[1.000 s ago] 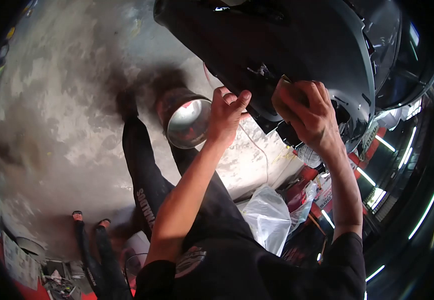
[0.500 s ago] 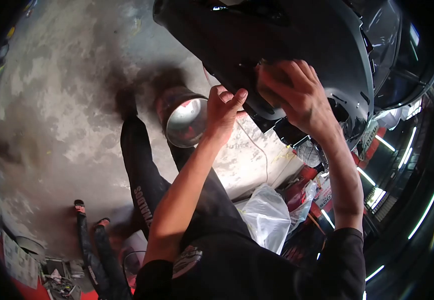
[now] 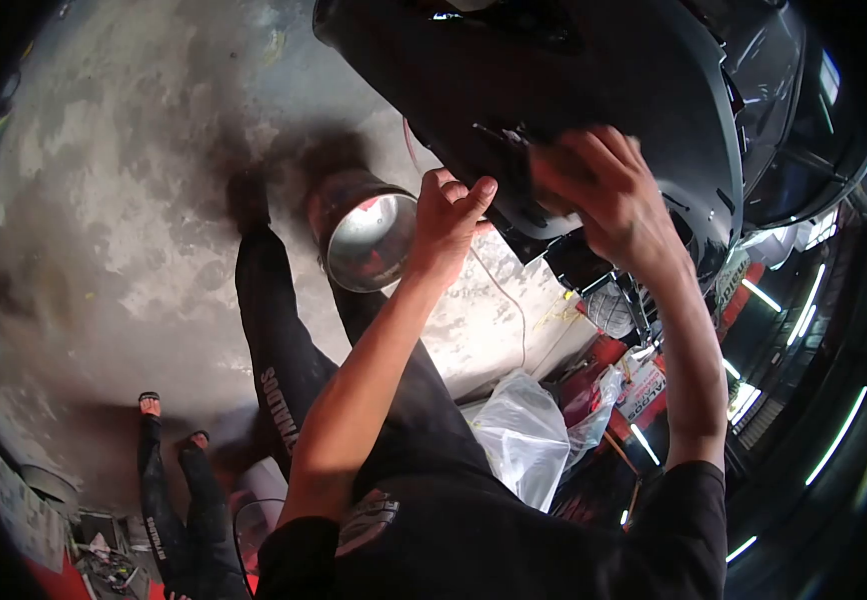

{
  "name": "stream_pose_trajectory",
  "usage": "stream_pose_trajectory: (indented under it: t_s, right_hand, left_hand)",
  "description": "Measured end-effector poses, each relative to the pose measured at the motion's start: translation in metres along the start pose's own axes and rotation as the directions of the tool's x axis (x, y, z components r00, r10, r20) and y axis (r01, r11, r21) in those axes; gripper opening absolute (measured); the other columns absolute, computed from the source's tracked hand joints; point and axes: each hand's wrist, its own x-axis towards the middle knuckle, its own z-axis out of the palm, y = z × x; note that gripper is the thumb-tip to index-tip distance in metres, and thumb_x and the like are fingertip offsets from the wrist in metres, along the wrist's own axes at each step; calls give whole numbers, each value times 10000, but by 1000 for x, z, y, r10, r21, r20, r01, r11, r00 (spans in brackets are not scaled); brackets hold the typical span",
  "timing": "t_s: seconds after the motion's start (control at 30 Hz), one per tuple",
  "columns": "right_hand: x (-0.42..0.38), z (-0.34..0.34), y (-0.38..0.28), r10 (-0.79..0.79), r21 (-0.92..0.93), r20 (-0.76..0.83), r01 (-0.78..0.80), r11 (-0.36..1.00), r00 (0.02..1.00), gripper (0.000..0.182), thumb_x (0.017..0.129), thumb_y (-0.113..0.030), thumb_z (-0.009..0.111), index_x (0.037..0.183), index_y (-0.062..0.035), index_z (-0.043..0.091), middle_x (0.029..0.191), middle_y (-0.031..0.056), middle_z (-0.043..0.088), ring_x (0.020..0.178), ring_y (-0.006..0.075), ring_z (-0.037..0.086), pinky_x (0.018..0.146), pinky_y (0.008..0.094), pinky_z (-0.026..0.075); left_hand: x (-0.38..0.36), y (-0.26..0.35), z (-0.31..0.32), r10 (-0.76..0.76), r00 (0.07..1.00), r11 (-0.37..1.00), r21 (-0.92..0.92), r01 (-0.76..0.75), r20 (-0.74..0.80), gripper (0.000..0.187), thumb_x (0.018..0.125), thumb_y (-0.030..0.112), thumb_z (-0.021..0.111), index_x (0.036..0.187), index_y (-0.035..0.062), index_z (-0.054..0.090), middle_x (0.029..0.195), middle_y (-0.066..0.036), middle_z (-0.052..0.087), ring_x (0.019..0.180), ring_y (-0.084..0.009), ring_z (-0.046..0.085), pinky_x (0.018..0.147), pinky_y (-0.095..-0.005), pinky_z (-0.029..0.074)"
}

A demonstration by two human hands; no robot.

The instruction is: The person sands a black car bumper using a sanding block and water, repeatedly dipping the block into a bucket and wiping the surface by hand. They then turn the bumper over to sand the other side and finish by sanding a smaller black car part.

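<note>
A large matte dark bumper (image 3: 614, 80), seemingly a car's, fills the top centre and right of the head view. My left hand (image 3: 451, 205) is at its lower left edge, fingers curled and thumb stretched along the rim. On the bumper's face rests my right hand (image 3: 609, 195), fingers bent and pressed towards the surface. Motion smears these fingers, and whatever may be under them is hidden. Light marks show on the dark surface just left of the right hand. Below my left hand, a round metal bucket (image 3: 369, 240) stands on the floor.
A thin cable (image 3: 514, 305) crosses the stained concrete floor (image 3: 134, 250). Clear plastic sheeting (image 3: 524, 430) lies by red and white boxes (image 3: 644, 385) at lower right. Another person's legs (image 3: 194, 480) show at lower left. A glossy dark car part (image 3: 804, 140) stands at right.
My right hand has slid slightly right and down across the bumper, uncovering marks on its surface. My left hand stays at the edge. The view has shifted a little.
</note>
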Motion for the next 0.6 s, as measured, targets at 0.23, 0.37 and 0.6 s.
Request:
stream_pose_trajectory:
  t_s: [0.23, 0.37, 0.6]
  right_hand:
    - [-13, -12, 8, -43, 38, 63, 40, 998, 997, 443, 714, -51, 792, 1147, -138, 808, 1218, 58, 681, 1126, 287, 636, 928, 427, 534]
    - [21, 11, 6, -81, 67, -18, 82, 994, 997, 453, 710, -24, 781, 1149, -129, 810, 1214, 66, 681, 1130, 282, 637, 948, 428, 526]
    - [-3, -6, 8, -75, 33, 48, 74, 997, 996, 424, 723, 2, 786, 1126, -129, 789, 1184, 62, 667, 1127, 300, 634, 943, 431, 530]
  left_hand:
    - [7, -3, -9, -34, 999, 999, 12, 34, 28, 863, 956, 480, 864, 1486, -21, 403, 1458, -205, 564, 1342, -300, 596, 1055, -593, 567]
    - [5, -2, -2, -21, 1000, 1000, 19, 21, 2, 860, 956, 480, 865, 1480, -25, 406, 1454, -203, 565, 1338, -296, 597, 1045, -584, 573]
    - [7, -5, -7, -25, 1000, 999, 35, 25, 12, 867, 943, 478, 879, 1471, -28, 412, 1449, -200, 571, 1324, -282, 606, 1032, -568, 583]
